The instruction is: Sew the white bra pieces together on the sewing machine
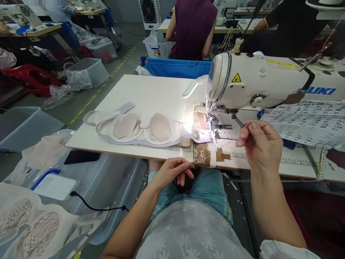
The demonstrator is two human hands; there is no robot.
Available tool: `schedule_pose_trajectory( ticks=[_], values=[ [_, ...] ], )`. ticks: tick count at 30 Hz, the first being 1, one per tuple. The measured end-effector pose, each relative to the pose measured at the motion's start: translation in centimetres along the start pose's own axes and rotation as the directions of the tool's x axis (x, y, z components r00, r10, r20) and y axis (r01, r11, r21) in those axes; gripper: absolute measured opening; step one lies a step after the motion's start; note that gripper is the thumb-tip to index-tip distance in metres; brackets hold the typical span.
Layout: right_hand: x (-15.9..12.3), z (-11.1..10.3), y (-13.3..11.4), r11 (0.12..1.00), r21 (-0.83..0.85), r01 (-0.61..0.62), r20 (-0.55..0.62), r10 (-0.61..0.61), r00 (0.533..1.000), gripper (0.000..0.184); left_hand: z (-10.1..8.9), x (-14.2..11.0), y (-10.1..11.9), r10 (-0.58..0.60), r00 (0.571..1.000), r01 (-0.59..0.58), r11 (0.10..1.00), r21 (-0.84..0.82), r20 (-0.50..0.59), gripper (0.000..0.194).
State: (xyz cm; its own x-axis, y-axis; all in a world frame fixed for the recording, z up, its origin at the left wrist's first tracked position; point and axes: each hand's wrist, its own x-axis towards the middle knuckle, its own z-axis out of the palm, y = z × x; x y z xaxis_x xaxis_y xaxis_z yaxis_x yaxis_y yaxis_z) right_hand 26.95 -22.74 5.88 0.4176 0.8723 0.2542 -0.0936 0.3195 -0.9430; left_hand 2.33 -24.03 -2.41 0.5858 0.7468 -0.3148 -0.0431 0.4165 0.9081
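Note:
A white bra [159, 131] with padded cups lies on the sewing table, its right-hand end under the needle area of the white sewing machine [242, 77]. My right hand [262, 140] is closed, thumb and forefinger pinching a slim grey metal tool [239, 122] that looks like tweezers. Its far end is by the spring-loaded knob [233, 112] on the machine's underside. At the table's front edge, below the bra, my left hand [174, 171] has thumb and forefinger together, the other fingers loosely curled. Anything between those fingertips is too small to make out. A white strip [212, 153] hangs over the edge.
Written sheets [309, 120] lie under the machine arm at right. A measuring tape [321, 163] crosses the table edge. At left, a clear bin [113, 180] bears a phone [82, 157], a white device [56, 186] with a cable and another bra [40, 225]. A person [195, 28] sits ahead.

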Motion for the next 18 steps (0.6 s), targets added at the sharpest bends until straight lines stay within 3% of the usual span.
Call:
schedule_pose_trajectory(
  ticks=[6,11,15,17,18],
  values=[
    [0.2,0.1,-0.3,1.0,-0.008,0.029,0.001,-0.029,1.0,0.012,-0.3,0.1,-0.9,-0.049,0.998,0.05,0.998,0.041,-0.029,0.038],
    [-0.2,0.9,-0.9,0.999,-0.011,0.035,0.019,-0.035,0.999,0.013,-1.4,-0.3,-2.8,-0.083,0.995,0.087,0.992,0.089,-0.05,0.04],
    [-1.1,1.1,-1.3,0.999,-0.016,0.036,0.027,-0.036,0.999,0.012,-3.6,-2.7,-3.7,-0.175,0.977,0.207,0.917,0.341,-0.124,0.037],
    [-1.8,1.3,-1.5,0.998,-0.058,0.007,0.084,-0.002,0.996,0.011,-4.3,-4.3,-2.9,-0.129,0.972,0.21,0.856,0.473,-0.198,0.03],
    [-2.3,1.5,-1.6,0.996,-0.092,-0.01,0.128,0.022,0.992,0.01,-4.3,-5.0,-2.1,-0.083,0.964,0.194,0.87,0.454,-0.253,0.03]
  ],
)
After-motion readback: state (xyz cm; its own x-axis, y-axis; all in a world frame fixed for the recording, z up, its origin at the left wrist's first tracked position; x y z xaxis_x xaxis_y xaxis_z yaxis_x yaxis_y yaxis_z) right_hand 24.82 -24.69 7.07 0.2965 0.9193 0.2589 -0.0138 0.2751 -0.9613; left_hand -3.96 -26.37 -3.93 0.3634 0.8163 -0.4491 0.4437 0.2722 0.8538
